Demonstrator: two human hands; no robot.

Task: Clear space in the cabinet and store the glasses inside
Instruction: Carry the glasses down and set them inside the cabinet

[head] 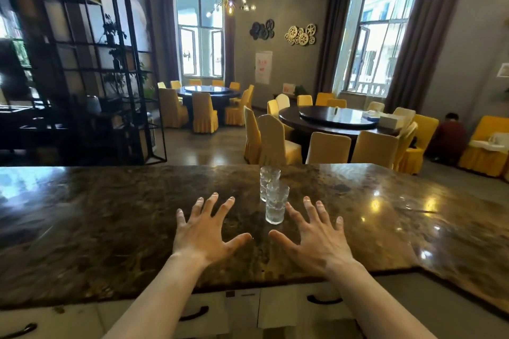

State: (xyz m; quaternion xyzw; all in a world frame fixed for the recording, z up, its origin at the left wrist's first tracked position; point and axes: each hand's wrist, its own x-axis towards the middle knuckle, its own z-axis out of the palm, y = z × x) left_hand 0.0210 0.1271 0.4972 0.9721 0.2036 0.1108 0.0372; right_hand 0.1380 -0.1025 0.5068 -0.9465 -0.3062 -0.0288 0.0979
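**Both hands spread over the stone counter, glasses just ahead**

The left hand (205, 231) and the right hand (316, 237) are held palm-down with all fingers splayed wide, gripping nothing, above a glossy mottled brown stone countertop (110, 217). Their thumbs point toward each other with a gap between. Just beyond that gap, close to the right hand's index finger, stands a clear textured drinking glass (276, 203), upright and cylindrical. A second clear textured glass (269, 179) stands right behind it, farther from the hands. Below the wrists, under the counter's near edge, run pale cabinet fronts (281, 308) with curved dark handles (325, 299). Far beyond the counter are round dark dining tables (327, 118) ringed by yellow-covered chairs (276, 140).
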